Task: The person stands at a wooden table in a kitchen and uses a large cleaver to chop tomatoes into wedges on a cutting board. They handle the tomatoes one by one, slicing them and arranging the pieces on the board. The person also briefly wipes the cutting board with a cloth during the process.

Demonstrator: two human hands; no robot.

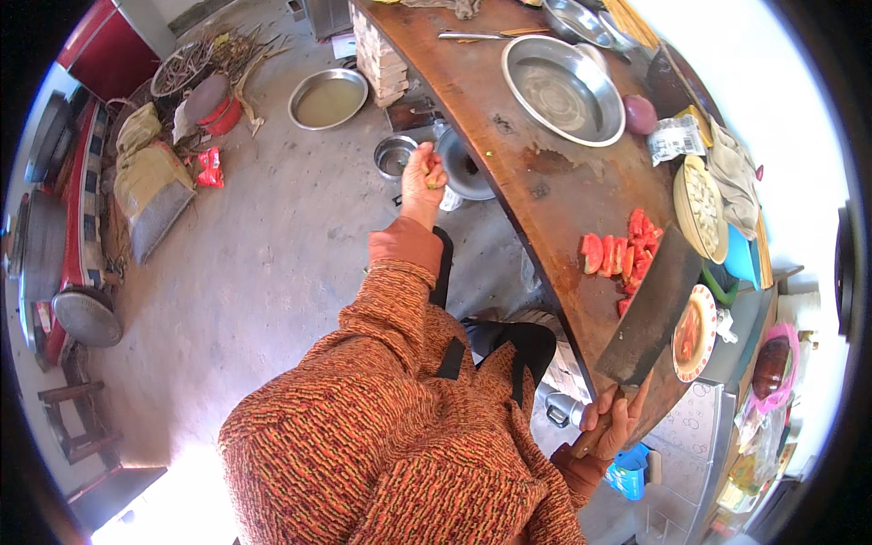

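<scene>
My right hand [613, 422] grips the wooden handle of a cleaver [649, 313], whose broad dark blade lies over the table's edge next to the cut tomatoes. Red tomato pieces [610, 255], some in wedges and some chopped in a heap, lie on the brown table [545, 195]; the blade covers part of them. My left hand [423, 182] is held out past the table's edge, fingers curled closed. Something small and greenish shows at its fingers, too small to name. Beside and below that hand stands a grey basin [470, 177] with a dark middle.
On the table are a large metal basin [563, 91], a purple onion [639, 115], a yellow bowl of white pieces [699, 211] and a patterned plate [694, 334]. A metal basin of cloudy liquid [328, 99] and a small metal pot [395, 157] stand on the floor.
</scene>
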